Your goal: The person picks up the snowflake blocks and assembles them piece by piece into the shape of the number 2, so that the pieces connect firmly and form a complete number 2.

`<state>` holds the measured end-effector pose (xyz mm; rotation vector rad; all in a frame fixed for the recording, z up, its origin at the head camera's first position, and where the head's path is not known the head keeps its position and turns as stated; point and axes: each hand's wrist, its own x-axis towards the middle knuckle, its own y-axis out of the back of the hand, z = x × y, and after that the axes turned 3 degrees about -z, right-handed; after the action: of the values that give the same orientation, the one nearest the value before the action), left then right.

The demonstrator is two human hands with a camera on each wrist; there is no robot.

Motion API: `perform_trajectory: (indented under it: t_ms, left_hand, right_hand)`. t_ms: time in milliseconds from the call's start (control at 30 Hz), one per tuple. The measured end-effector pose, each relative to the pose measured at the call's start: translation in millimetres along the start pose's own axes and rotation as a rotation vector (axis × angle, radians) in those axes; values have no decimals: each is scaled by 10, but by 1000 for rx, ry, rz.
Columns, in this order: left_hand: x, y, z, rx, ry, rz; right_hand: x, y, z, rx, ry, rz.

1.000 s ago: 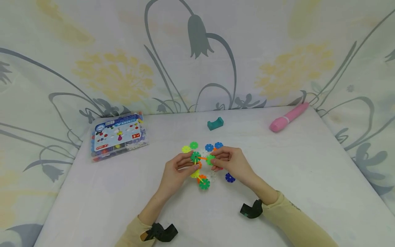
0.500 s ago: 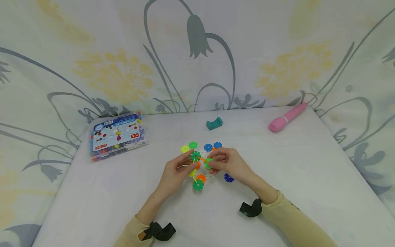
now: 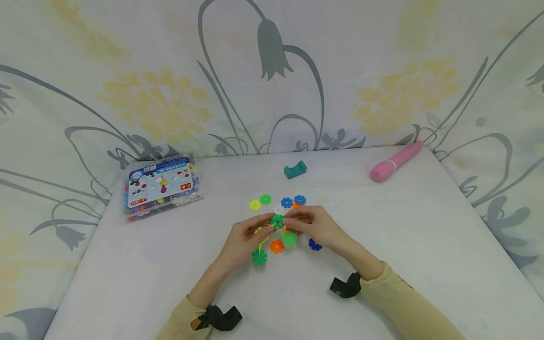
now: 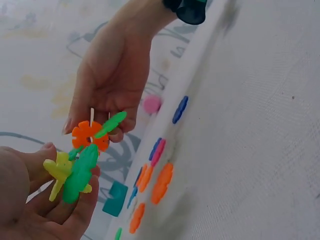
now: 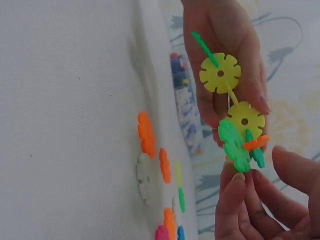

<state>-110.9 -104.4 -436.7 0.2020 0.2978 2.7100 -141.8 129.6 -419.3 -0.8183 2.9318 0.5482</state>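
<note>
Both hands meet over the middle of the white table [image 3: 403, 226], just above the loose discs [image 3: 276, 246]. The left hand [image 3: 242, 241] and right hand [image 3: 316, 226] each pinch the cluster of snap-together discs [image 3: 277, 221] with curled fingertips; seemingly 5 or 6 pieces. A pink pen [image 3: 396, 161] lies far right.
</note>
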Motion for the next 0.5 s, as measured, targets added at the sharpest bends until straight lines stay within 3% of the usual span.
perform_trajectory:
  t_ms: [100,233,333,500]
  left_hand:
    - [-7,-16,4,21,-11,-55]
    - [-5,-23,4,31,-13,-50]
    - [5,0,12,7,9,8]
    - [30,58,27,-123,82,193]
  right_hand:
    - [-10,-18,-22,-22,10,-27]
    - [-14,-33,-32,-21,15,-27]
    - [-13,-28,-32,28,4,-1]
    - [-20,3,-37,209,-9,82]
